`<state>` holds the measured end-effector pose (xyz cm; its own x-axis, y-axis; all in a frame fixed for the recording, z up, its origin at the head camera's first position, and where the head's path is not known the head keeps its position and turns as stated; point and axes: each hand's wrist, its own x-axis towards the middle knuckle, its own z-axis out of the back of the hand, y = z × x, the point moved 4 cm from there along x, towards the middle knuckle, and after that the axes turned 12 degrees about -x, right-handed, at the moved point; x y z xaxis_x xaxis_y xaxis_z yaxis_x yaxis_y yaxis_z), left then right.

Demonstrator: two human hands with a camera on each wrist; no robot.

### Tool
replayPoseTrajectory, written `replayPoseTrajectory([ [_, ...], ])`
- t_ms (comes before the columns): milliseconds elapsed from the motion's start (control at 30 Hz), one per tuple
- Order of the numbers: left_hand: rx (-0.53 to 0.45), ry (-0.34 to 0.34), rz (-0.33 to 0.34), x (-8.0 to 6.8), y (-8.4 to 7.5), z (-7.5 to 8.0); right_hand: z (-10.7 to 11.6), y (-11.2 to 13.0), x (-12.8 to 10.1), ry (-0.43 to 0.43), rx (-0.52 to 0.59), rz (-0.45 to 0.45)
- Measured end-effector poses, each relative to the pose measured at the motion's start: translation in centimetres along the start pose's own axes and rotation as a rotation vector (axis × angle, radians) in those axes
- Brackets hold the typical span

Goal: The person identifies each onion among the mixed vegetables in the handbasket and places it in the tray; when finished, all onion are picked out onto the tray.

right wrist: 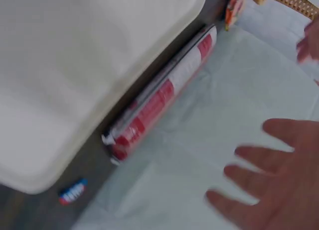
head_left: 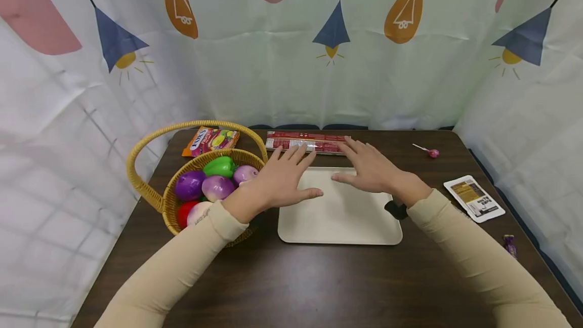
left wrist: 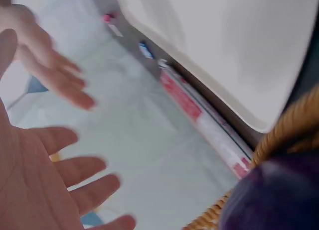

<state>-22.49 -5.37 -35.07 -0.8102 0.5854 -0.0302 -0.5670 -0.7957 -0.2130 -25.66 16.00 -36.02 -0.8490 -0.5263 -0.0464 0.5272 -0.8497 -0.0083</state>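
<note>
Both hands hover flat over the far half of a cream tray on the dark table. My left hand has straight, spread fingers reaching toward a long red and white packet that lies just behind the tray. My right hand is likewise open, fingers pointing at the same packet. Neither hand holds anything. The left wrist view shows the left hand, the tray and the packet. In the right wrist view the right hand is above the packet beside the tray.
A wicker basket with purple, green and red toy produce stands left of the tray. An orange snack pack lies behind it. A lollipop, a white sachet and a purple candy lie at the right. Curtains wall the table.
</note>
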Motion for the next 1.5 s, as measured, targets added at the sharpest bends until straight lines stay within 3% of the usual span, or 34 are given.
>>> replayPoseTrajectory([
  [133,-0.072,-0.107,-0.082,-3.3,-1.2,0.8,-0.9,0.3,-0.4,-0.129,0.155,-0.001],
  [233,-0.158,-0.306,-0.144,-6.6,-1.4,1.9,-2.1,1.1,-0.7,-0.189,0.255,-0.002],
  [333,-0.332,-0.65,-0.188,-10.4,0.0,3.2,-3.6,2.8,-0.8,-0.219,0.342,-0.003],
  [467,-0.585,-1.275,-0.198,-15.6,3.7,3.9,-5.3,6.4,-0.6,-0.268,0.493,0.038],
  [567,-0.675,-1.675,-0.095,-18.6,6.3,3.2,-5.8,9.4,-0.2,-0.319,0.608,0.096],
  [633,-0.688,-1.816,0.033,-19.9,7.8,2.3,-5.6,11.3,0.2,-0.355,0.672,0.129],
  [667,-0.696,-1.841,0.109,-20.3,8.6,1.7,-5.5,12.1,0.4,-0.374,0.696,0.14],
  [733,-0.755,-1.819,0.258,-20.8,10.6,0.3,-5.1,13.8,0.8,-0.406,0.747,0.163],
  [833,-0.919,-1.671,0.495,-20.8,14.0,-2.3,-4.4,16.4,1.3,-0.452,0.781,0.209],
  [900,-1.116,-1.6,0.571,-20.5,16.2,-4.0,-3.9,18.2,1.5,-0.483,0.77,0.261],
  [967,-1.29,-1.572,0.598,-20.4,17.7,-5.3,-3.6,20.0,1.5,-0.506,0.739,0.314],
  [1067,-1.461,-1.582,0.557,-20.2,19.0,-6.2,-3.5,22.1,1.7,-0.489,0.693,0.353],
  [1267,-1.428,-1.528,0.581,-19.6,20.0,-6.3,-3.9,23.6,2.4,-0.429,0.537,0.289],
  [1500,-1.388,-1.587,0.591,-20.1,20.1,-6.3,-4.1,25.1,3.2,-0.47,0.327,0.234],
])
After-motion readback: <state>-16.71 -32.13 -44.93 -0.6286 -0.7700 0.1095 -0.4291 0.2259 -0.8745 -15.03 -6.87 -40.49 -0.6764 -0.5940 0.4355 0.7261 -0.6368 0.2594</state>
